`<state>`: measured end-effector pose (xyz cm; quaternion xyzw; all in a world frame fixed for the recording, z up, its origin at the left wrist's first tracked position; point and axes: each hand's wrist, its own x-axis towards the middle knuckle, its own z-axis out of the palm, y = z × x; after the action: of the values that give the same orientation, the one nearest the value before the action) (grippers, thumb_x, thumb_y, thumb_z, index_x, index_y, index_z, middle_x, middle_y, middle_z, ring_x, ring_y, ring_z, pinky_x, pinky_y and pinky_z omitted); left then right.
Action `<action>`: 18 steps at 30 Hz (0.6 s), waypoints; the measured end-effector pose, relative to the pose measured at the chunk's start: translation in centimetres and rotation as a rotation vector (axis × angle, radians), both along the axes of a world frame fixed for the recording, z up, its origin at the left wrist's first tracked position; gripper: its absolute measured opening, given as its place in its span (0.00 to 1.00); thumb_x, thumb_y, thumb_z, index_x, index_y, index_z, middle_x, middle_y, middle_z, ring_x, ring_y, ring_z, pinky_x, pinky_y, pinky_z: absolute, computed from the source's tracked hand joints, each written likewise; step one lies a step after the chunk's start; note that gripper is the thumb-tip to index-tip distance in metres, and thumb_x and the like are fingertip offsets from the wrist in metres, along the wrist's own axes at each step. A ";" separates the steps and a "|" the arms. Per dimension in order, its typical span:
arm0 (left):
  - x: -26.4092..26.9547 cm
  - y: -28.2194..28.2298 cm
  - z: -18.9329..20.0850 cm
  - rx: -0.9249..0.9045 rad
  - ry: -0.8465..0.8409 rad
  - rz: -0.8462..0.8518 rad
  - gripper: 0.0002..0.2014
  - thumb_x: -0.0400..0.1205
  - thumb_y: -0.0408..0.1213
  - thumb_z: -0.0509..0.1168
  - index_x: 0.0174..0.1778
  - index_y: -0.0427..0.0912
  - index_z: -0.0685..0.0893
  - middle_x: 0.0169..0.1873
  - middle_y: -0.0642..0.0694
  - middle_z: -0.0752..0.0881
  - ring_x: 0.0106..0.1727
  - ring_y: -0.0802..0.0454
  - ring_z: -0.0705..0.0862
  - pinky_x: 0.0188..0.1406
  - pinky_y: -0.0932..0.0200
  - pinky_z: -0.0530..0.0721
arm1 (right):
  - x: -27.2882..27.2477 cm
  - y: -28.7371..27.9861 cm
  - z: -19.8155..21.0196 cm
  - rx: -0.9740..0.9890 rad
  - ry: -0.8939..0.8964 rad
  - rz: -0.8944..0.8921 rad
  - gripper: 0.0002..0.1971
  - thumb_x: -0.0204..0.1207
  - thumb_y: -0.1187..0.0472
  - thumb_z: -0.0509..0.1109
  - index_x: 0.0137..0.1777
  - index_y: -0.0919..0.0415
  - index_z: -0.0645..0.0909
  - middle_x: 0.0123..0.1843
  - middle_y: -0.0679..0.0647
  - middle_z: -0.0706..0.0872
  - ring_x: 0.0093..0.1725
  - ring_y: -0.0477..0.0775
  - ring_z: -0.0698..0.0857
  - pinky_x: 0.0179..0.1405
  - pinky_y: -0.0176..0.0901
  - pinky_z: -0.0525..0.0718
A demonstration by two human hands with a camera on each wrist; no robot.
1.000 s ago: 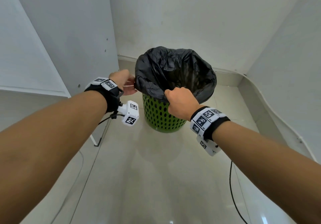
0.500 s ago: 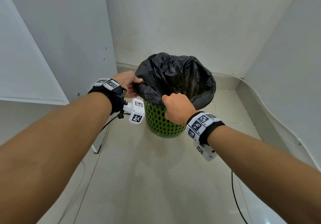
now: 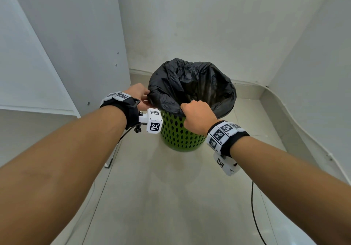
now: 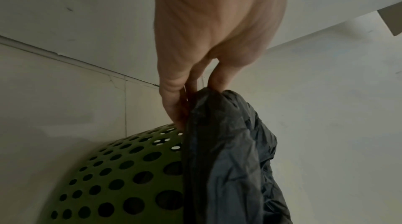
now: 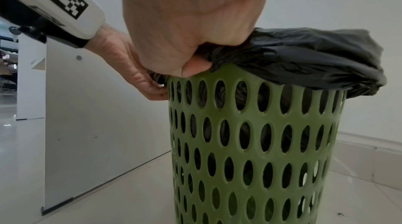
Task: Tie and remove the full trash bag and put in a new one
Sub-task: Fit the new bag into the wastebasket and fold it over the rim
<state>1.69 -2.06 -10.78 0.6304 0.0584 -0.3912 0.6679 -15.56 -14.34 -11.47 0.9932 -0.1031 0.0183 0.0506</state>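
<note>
A green perforated plastic waste bin (image 3: 182,136) stands upright on the pale tiled floor (image 3: 171,197) in a corner of white walls, at about twelve o'clock from the person. A crinkled black plastic trash bag (image 3: 191,85) lines it, its mouth open and its edge folded out over the rim, hanging lowest at about three o'clock. The left hand (image 3: 139,97) meets the bag at the bin's nine o'clock side; in the left wrist view its fingers (image 4: 174,100) and thumb pinch a gathered fold of the bag's edge just above the bin wall. The right hand (image 3: 197,118) is at the six o'clock side of the rim, its grip closed into a fist around bunched black plastic, the thumb (image 5: 195,67) pressed against the top of the green wall. A white panel (image 5: 91,107) stands just beside the bin at nine o'clock. A thin black cable (image 3: 255,218) trails over the floor at five o'clock.
</note>
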 end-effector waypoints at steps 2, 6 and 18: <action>0.2 0.3 -0.2 0.030 0.021 0.011 0.13 0.89 0.27 0.54 0.65 0.28 0.79 0.57 0.32 0.85 0.57 0.33 0.85 0.42 0.37 0.85 | 0.1 0.0 -0.1 0.005 -0.004 -0.003 0.05 0.73 0.68 0.64 0.43 0.61 0.69 0.30 0.51 0.66 0.34 0.62 0.73 0.37 0.48 0.69; 0.1 0.4 -0.5 0.053 0.054 -0.048 0.12 0.89 0.27 0.54 0.64 0.31 0.80 0.67 0.35 0.83 0.62 0.37 0.83 0.57 0.42 0.83 | 0.3 -0.1 -0.1 0.006 -0.004 -0.005 0.05 0.74 0.67 0.64 0.43 0.60 0.70 0.30 0.51 0.66 0.35 0.62 0.74 0.37 0.48 0.70; 0.5 -0.4 -2.1 -0.054 0.134 0.034 0.14 0.92 0.32 0.49 0.62 0.37 0.80 0.66 0.35 0.84 0.63 0.37 0.84 0.56 0.41 0.81 | 0.2 -0.2 0.1 0.014 0.001 -0.001 0.05 0.74 0.66 0.65 0.42 0.60 0.70 0.30 0.50 0.67 0.34 0.61 0.74 0.36 0.48 0.71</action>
<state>2.18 -2.51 -12.91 0.5837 0.1030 -0.4224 0.6858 -15.33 -14.49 -11.40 0.9935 -0.1037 0.0173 0.0435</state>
